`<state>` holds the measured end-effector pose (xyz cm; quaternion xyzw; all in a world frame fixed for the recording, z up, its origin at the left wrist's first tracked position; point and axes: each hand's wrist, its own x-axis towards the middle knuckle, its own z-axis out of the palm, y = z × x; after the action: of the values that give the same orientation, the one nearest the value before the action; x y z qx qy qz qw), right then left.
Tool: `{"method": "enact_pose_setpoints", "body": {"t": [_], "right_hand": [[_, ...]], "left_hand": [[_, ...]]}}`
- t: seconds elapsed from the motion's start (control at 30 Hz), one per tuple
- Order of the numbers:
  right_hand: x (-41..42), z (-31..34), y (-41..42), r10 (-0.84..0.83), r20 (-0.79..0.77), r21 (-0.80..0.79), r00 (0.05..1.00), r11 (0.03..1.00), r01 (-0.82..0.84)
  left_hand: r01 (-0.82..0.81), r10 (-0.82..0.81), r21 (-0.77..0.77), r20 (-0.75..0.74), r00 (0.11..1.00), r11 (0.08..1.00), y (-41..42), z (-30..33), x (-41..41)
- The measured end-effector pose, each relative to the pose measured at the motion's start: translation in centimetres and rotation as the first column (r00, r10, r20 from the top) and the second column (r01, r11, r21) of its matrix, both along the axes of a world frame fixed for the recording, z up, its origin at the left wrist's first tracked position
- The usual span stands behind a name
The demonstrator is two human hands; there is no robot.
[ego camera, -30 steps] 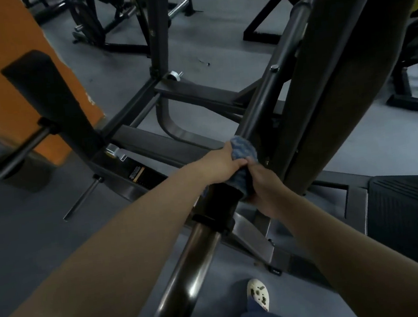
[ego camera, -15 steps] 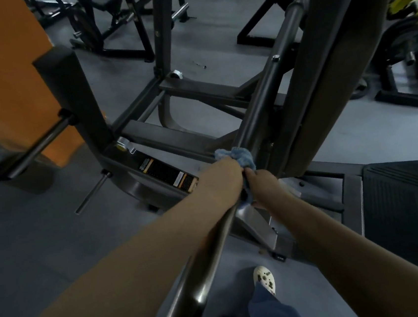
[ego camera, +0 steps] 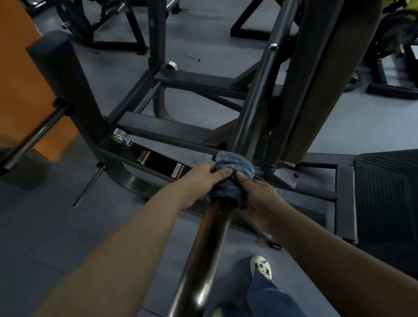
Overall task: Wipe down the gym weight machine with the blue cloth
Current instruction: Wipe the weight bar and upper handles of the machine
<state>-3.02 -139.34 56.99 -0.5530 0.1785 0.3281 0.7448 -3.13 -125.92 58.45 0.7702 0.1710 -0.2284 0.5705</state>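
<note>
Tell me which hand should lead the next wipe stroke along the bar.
Probably the left hand: its fingers curl over the top of the blue cloth wrapped round the bar, so it can push along it. The right hand grips the cloth from the side and lower down, better for steadying.

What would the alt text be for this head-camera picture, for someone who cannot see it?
Seen from above, a person's left hand and right hand grip a blue cloth wrapped around a shiny metal bar of a dark gym weight machine. Below, white clogs stand on grey floor.
</note>
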Motion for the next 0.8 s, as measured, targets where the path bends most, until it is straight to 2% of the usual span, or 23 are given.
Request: {"method": "enact_pose_setpoints", "body": {"t": [0.1,0.3,0.37,0.47,0.53,0.6,0.67,0.8], "right_hand": [[-0.3,0.3,-0.3,0.019,-0.037,-0.010,0.999,1.000,-0.019],[-4.0,0.9,-0.5,0.278,0.040,-0.295,0.960,0.921,-0.255],[-5.5,0.9,-0.5,0.331,0.028,-0.271,0.943,0.911,-0.311],[-5.5,0.4,-0.2,0.213,-0.042,-0.093,0.976,0.972,-0.216],[-4.0,-0.2,-0.1,0.083,-0.115,-0.047,0.990,0.995,-0.089],[-2.1,-0.4,0.1,-0.006,-0.122,-0.049,0.992,0.999,0.000],[-0.9,-0.4,0.4,-0.026,-0.119,-0.041,0.993,0.999,0.021],[-0.8,-0.1,0.6,-0.002,-0.106,0.002,0.994,1.000,0.002]], "left_hand": [[-0.088,0.071,-0.238,-0.082,0.994,0.967,0.1,-0.2,-0.5],[-0.074,0.027,-0.259,-0.179,0.984,0.963,1.5,-1.2,-4.5],[-0.083,0.021,-0.280,-0.217,0.976,0.956,1.8,-1.4,-6.3],[-0.121,0.074,-0.275,-0.174,0.982,0.954,1.3,-1.5,-6.8],[-0.173,0.154,-0.232,-0.095,0.983,0.957,0.6,-1.2,-5.6],[-0.184,0.182,-0.191,-0.028,0.983,0.964,0.1,-1.1,-3.9],[-0.139,0.139,-0.167,-0.014,0.990,0.976,0.0,-1.1,-2.6],[-0.098,0.082,-0.182,-0.090,0.993,0.979,0.3,-1.1,-2.0]]}}
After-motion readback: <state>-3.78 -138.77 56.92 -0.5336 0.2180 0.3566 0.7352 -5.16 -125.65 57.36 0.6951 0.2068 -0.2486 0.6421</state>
